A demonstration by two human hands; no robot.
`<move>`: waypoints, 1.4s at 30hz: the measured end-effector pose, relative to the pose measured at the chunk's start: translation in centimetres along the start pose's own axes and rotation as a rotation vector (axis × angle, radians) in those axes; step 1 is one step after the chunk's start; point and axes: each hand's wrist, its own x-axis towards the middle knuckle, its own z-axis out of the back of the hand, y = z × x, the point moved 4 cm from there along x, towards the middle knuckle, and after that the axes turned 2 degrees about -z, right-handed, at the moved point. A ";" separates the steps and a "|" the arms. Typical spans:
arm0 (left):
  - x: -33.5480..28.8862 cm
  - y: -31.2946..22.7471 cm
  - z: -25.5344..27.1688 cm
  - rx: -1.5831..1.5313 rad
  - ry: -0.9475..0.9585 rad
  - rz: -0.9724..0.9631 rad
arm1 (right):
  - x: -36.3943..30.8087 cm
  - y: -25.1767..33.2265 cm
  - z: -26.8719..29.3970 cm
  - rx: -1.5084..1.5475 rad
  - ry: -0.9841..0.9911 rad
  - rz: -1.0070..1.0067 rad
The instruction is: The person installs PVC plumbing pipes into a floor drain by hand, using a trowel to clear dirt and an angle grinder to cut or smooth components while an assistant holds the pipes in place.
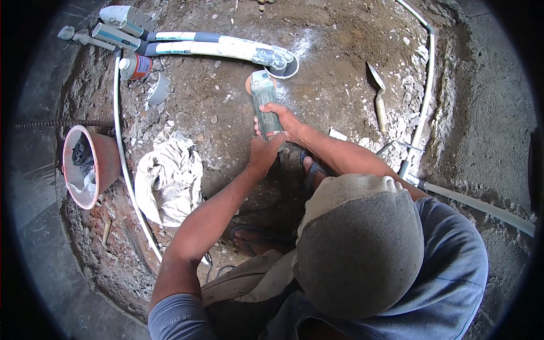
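An angle grinder [264,107] with a green-grey body is held in both hands over the dirt, its head pointing away from me. Part of a pale orange disc [248,85] shows beside the head. My right hand [280,118] wraps round the grinder's middle from the right. My left hand [265,152] closes on its rear end, with some fingers hidden. Just beyond the grinder's head is the open end of a grey pipe fitting [285,68], joined to two white pipes [221,50] running left. White powder lies around that end. Whether the disc touches anything, I cannot tell.
Left stands a reddish bucket [107,164] with black plastic inside; nearer is a crumpled white cloth [170,181]. A red-labelled can [136,67] sits by the pipes. A trowel [379,99] lies right. Thin pipes [429,73] border both sides. Rounded grey-beige fabric [362,249] blocks the lower right.
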 end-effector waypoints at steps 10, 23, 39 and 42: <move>-1.3 0.0 -1.0 0.016 -0.029 0.060 | -1.3 -0.2 0.6 -0.015 0.007 -0.006; -1.2 0.0 -1.7 -0.027 -0.036 0.080 | -1.7 0.1 0.9 -0.005 -0.024 -0.013; -1.2 0.8 -2.2 0.033 -0.036 0.073 | -2.7 0.2 1.3 -0.053 0.002 -0.032; -1.5 0.4 -2.5 0.052 -0.032 0.066 | -3.0 0.3 1.6 -0.044 -0.004 -0.034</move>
